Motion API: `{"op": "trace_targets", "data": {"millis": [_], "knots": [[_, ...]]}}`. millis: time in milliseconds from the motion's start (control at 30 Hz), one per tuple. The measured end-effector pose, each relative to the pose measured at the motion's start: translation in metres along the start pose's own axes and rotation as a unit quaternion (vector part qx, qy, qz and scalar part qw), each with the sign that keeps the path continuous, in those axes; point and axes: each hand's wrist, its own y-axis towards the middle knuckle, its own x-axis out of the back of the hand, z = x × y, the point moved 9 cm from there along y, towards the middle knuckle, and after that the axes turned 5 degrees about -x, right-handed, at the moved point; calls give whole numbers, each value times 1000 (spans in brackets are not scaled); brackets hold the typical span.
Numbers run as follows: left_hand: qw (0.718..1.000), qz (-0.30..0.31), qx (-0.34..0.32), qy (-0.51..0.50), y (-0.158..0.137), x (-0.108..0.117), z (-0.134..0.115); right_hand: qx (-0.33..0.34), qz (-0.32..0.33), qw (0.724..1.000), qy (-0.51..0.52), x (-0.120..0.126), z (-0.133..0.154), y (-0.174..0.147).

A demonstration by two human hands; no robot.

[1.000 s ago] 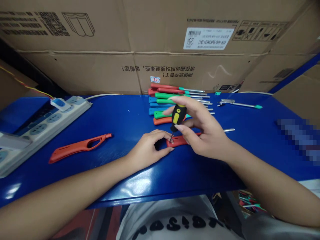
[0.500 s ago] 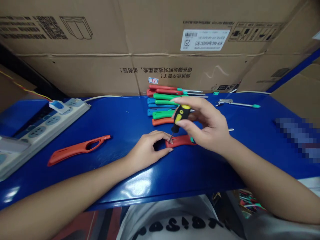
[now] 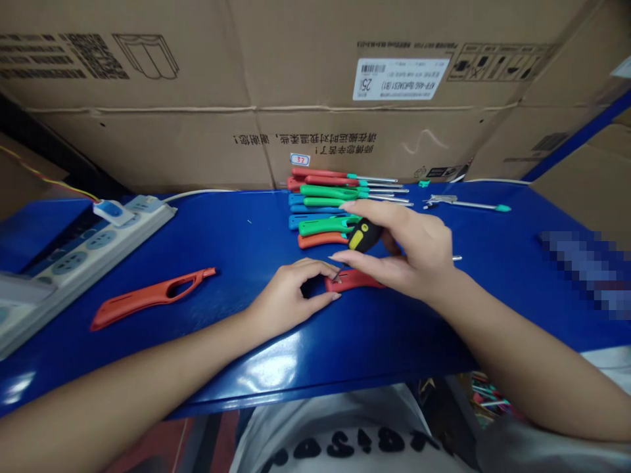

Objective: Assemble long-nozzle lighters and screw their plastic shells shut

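A red lighter (image 3: pixel 358 278) with a long metal barrel lies flat on the blue table, its middle hidden under my right hand (image 3: pixel 417 253). That hand holds a screwdriver (image 3: pixel 365 234) by its black and yellow handle between thumb and fingers, the handle leaning. The thin shaft reaches down to the lighter's left end, where the exact tip is hard to make out. My left hand (image 3: pixel 288 292) rests on the table, thumb and index finger closed around that same end. Left of it lies an orange-red lighter shell (image 3: pixel 142 300) with an open trigger loop.
Several red, green, blue and orange lighters (image 3: pixel 323 226) lie stacked behind my hands. A loose metal barrel assembly with a teal tip (image 3: pixel 468 204) is at the back right. A white power strip (image 3: pixel 98 243) runs along the left. Cardboard (image 3: pixel 315 85) stands behind the table.
My right hand has turned, and the screwdriver handle leans over farther to the right. Its thumb has stretched out leftward. My left hand and the red lighter stay put.
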Motion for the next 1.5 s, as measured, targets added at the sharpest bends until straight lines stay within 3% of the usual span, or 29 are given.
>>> {"op": "trace_targets", "data": {"millis": [100, 167, 300, 367, 533, 700, 767, 933, 1067, 1167, 1267, 1367, 1500], "knots": [[1000, 10, 10, -7, 0, -2, 2, -68, 75, 991, 84, -15, -10, 0], [1000, 17, 14, -10, 0, -3, 3, -105, 87, 983, 121, -19, -15, -1], [1000, 2, -3, -4, 0, 0, 0, -15, -20, 1000, -3, 6, -3, 2], [1000, 1, -7, -4, 0, 0, 0, 15, -40, 998, -43, 13, 1, 3], [1000, 4, 6, -11, 0, -2, 2, -76, 62, 992, 76, 1, -12, 7], [1000, 6, 0, -10, 0, -2, 1, -32, -48, 997, -46, 19, -6, 7], [1000, 5, 1, -10, 0, -1, 1, -30, -34, 998, -42, 17, -4, 6], [1000, 8, 9, -10, 0, -2, 1, -109, 64, 983, 133, -3, -12, 7], [1000, 1, 0, 0, 0, -1, 0, -56, -22, 998, 21, 13, -6, 8], [1000, -2, -3, 3, 0, 0, 0, -3, -40, 997, -59, 14, 1, 6], [1000, 9, 10, -5, 1, -1, 1, -68, 1, 997, 22, 4, -11, 6], [1000, 16, 15, -12, 1, -3, 2, -139, 61, 980, 131, -10, -24, 5], [1000, 8, 6, -6, 0, -2, 1, -83, 1, 996, 36, 3, -17, 7]]}}
